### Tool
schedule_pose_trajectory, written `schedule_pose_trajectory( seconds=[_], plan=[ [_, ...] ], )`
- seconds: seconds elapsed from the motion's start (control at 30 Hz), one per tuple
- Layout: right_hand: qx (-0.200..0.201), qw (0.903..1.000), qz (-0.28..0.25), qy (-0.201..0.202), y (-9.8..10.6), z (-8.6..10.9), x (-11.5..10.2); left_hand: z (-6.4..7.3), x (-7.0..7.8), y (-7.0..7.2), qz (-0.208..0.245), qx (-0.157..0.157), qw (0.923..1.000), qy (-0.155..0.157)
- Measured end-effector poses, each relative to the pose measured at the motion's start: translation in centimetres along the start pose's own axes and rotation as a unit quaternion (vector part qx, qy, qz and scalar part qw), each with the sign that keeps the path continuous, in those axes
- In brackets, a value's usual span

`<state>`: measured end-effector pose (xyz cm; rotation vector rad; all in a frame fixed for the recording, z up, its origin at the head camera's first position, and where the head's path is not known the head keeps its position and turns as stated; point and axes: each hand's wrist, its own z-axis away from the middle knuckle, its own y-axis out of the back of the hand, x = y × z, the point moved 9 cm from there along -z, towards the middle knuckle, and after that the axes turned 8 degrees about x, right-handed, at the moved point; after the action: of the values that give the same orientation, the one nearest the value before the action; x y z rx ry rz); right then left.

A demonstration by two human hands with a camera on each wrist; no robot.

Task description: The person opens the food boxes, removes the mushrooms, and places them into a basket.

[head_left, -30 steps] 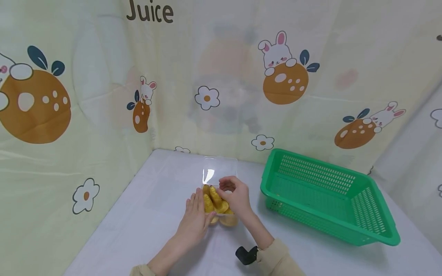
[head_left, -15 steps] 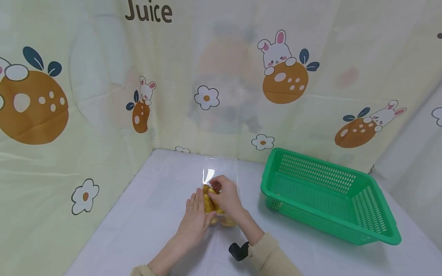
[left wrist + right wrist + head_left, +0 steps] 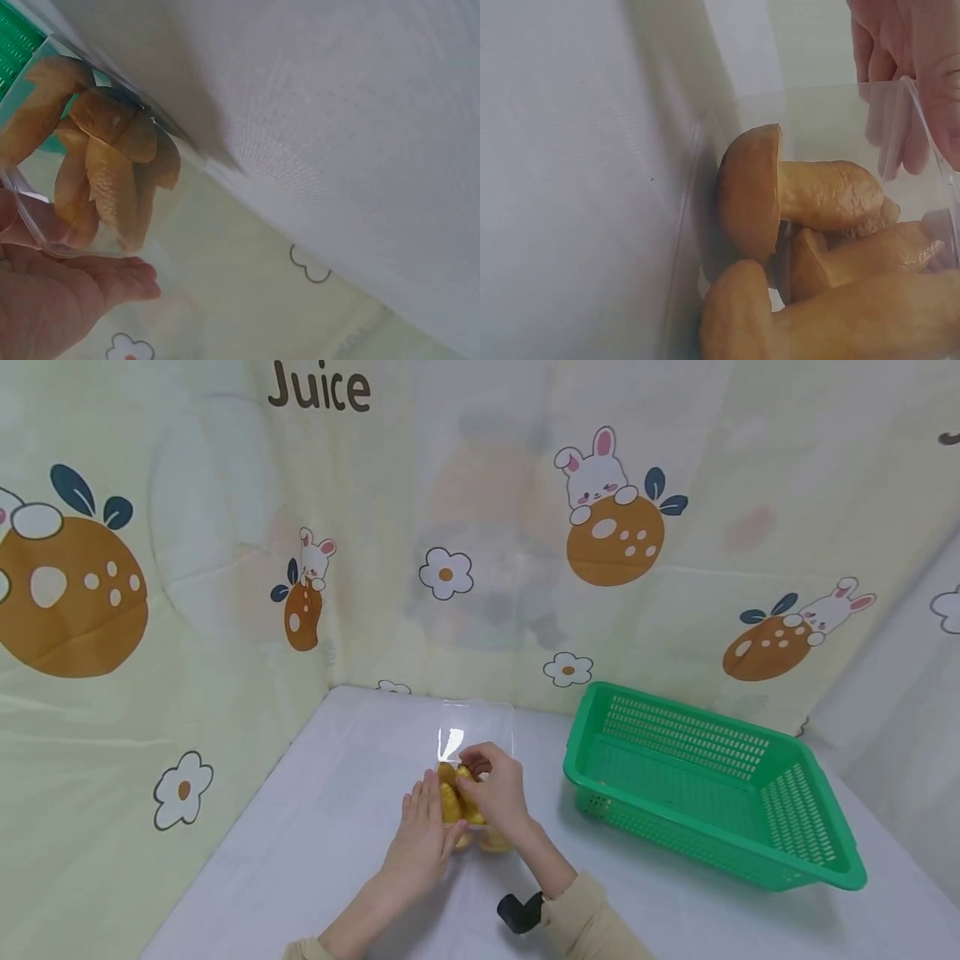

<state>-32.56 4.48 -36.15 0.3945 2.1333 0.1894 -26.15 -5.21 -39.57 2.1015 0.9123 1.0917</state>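
A clear plastic box [image 3: 817, 101] with several yellow-brown mushrooms [image 3: 112, 184] in it stands on the white-covered table in the head view, its transparent lid [image 3: 480, 722] folded back. Along the box's left wall lies my left hand [image 3: 420, 835], its fingers straight and pressed against the plastic. My right hand [image 3: 498, 789] reaches over the right side of the box and pinches a mushroom [image 3: 463, 773] between thumb and fingers; its fingertips are partly hidden. In the right wrist view, several mushrooms [image 3: 832, 191] lie with their caps low, seen through the box wall.
A green plastic basket [image 3: 705, 852] with perforated sides stands to the right of the box. A printed curtain [image 3: 442, 635] hangs behind and to the left of the white table [image 3: 352, 760]. A small black device [image 3: 519, 912] sits at my right wrist.
Over the last second my right hand has moved left, further over the mushrooms, and its fingers have closed round one. My left hand stays on the box.
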Motion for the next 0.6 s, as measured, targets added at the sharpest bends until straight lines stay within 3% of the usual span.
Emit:
schedule_pose_trajectory(
  seconds=[0.2,0.37,0.6],
  plan=[
    [0.018,0.999,-0.04,0.01,1.0,-0.1,-0.7,-0.1,-0.1,-0.1,-0.003,0.01,0.9999,-0.002],
    [0.04,0.9962,-0.072,0.029,2.6,-0.3,-3.3,0.0,-0.1,-0.2,0.004,0.006,1.0,0.006],
    [0.06,0.9938,-0.092,0.014,4.4,-0.5,-4.3,0.1,0.3,0.0,-0.001,0.001,1.0,0.004]
  ],
)
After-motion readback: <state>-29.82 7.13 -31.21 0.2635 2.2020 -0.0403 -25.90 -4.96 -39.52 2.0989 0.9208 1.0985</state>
